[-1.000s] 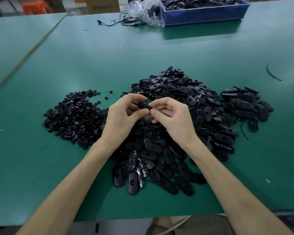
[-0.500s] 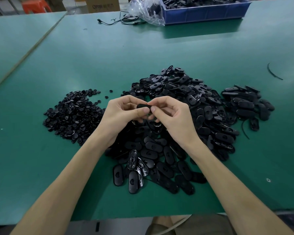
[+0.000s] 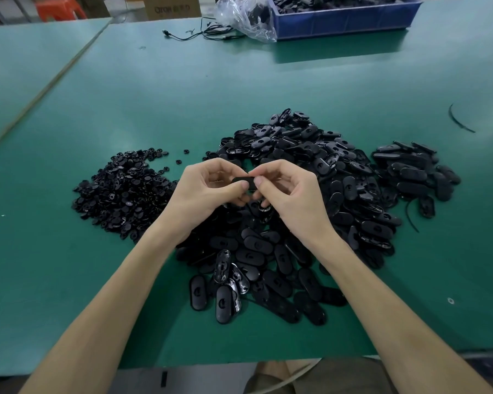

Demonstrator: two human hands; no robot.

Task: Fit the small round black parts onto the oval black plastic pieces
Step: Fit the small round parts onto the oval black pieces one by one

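Head view: left hand (image 3: 202, 200), right hand (image 3: 293, 200), both grips tight around one oval piece (image 3: 244, 182).

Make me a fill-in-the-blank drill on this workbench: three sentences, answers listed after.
The left hand and the right hand pinch one ____ black piece between them.
The heap of small round parts lies on the ____ side of the big pile.
The bin at the far edge of the table is coloured ____.
Missing words: oval; left; blue.
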